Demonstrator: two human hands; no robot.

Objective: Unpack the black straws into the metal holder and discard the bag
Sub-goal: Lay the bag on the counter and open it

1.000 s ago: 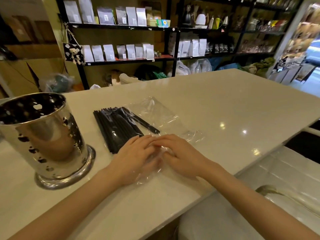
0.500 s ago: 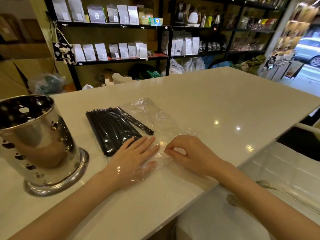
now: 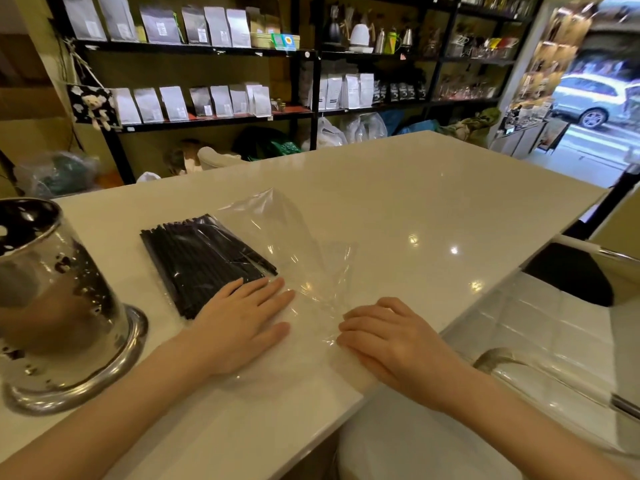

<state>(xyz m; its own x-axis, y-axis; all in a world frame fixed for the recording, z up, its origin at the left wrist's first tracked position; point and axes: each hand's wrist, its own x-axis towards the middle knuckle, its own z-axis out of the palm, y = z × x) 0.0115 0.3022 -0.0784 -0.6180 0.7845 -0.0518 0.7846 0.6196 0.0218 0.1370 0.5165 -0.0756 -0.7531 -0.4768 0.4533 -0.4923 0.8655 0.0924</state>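
At the left edge of the white surface [image 3: 398, 202] stands the metal holder [image 3: 59, 306], a shiny perforated cylinder on a wide ring base, upright and well apart from the hands. Just right of it lies the bundle of black straws [image 3: 201, 261], flat on the surface, running from far left to near right, inside the clear plastic bag [image 3: 294, 244]. The bag's loose, see-through part spreads to the right of the straws and rumples toward the near edge.

Next comes the left hand [image 3: 239, 323], palm down with fingers spread flat, its grip released; the fingertips touch the near end of the straws and the hand presses on the plastic. Right of it, with a crinkled strip of bag between them, the right hand [image 3: 391, 344] lies knuckles up with fingers curled under, gathering the bag's edge near the rim of the surface. Behind the surface, dark shelves [image 3: 194, 50] carry rows of pale pouches [image 3: 221, 27].
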